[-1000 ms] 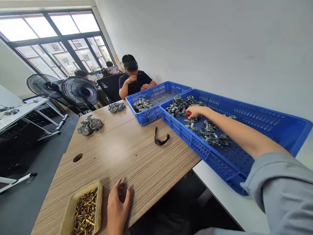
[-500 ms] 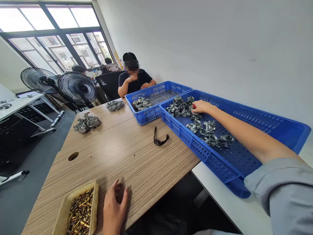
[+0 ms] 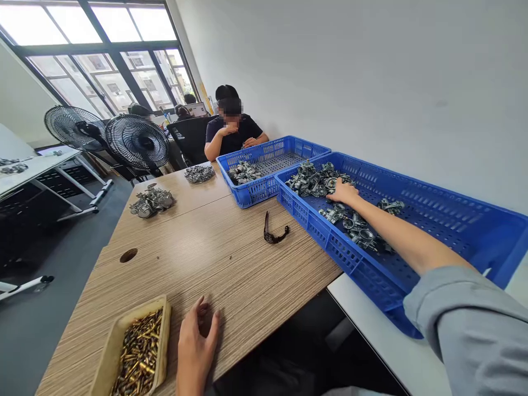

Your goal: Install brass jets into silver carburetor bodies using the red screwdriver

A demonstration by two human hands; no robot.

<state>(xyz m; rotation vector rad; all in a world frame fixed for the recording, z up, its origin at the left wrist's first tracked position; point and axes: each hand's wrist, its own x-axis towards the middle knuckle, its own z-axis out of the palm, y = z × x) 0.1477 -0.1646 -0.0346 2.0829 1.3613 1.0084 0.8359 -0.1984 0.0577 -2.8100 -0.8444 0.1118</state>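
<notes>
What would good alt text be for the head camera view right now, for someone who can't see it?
A right hand reaches into a blue plastic crate of metal castings, while the left hand rests on a wood-grain table beside a tray of brass pieces.

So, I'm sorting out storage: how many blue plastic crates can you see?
2. One blue plastic crate lies under the right hand, holding metal parts; the other blue plastic crate stands just beyond it, before the seated person.

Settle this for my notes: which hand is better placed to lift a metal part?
Likely the right hand: it is inside the nearer blue crate, at the metal parts, while the left hand rests on the wooden table.
</notes>
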